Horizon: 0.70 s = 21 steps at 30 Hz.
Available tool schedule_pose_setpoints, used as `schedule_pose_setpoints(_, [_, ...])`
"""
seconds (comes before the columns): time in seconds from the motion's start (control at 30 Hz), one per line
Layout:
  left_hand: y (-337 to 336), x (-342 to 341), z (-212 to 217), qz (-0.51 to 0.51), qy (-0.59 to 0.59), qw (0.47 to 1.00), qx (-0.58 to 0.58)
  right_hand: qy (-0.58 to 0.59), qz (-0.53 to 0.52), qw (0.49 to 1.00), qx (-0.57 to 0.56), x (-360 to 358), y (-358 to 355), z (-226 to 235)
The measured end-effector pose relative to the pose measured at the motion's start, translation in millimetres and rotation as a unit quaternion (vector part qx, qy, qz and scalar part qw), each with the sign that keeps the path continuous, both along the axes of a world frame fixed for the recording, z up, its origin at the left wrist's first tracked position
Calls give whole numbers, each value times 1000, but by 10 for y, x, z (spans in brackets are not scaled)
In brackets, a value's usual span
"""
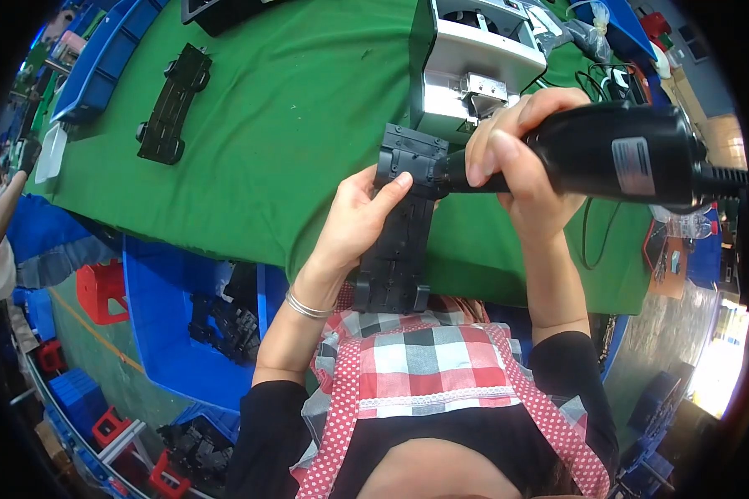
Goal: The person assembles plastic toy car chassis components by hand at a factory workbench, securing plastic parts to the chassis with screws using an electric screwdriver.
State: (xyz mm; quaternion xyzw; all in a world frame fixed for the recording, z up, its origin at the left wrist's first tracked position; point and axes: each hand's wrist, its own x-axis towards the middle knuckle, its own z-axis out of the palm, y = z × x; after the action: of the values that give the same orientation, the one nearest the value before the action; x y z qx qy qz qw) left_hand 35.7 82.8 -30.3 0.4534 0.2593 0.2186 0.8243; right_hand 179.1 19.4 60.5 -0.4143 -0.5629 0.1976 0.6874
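My left hand (351, 218) grips a long black plastic chassis part (398, 254), thumb on its upper face. The part is held above the near edge of the table, its lower end by my apron. In my right hand (531, 158) is a thick black electric screwdriver (612, 158), lying nearly sideways with its cord end to the right. Its narrow front end meets the chassis part near my left thumb; the tip itself cannot be made out. On the table to the left lies a similar black chassis (175, 104) with wheels.
A white and black screw feeder (474, 75) stands just beyond my hands on the green cloth (300, 108). A blue bin (162, 333) with black parts sits below the table at left. Another blue bin (104, 62) is at far left, near another person's arm (4, 212).
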Motion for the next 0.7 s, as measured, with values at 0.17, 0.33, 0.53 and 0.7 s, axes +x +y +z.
schedule_pose_setpoints(0.17, [-26,-83,111,-32,-42,997,-54,200,115,968,98,303,-34,197])
schedule_pose_setpoints(0.33, [-22,-89,77,-55,-22,995,-84,90,-84,982,143,602,83,197])
schedule_pose_setpoints(0.53, [-24,-74,71,-56,-24,995,-85,49,-130,990,35,480,218,184])
schedule_pose_setpoints(0.7, [-17,-30,-8,-52,-25,997,-58,204,41,976,59,280,116,115])
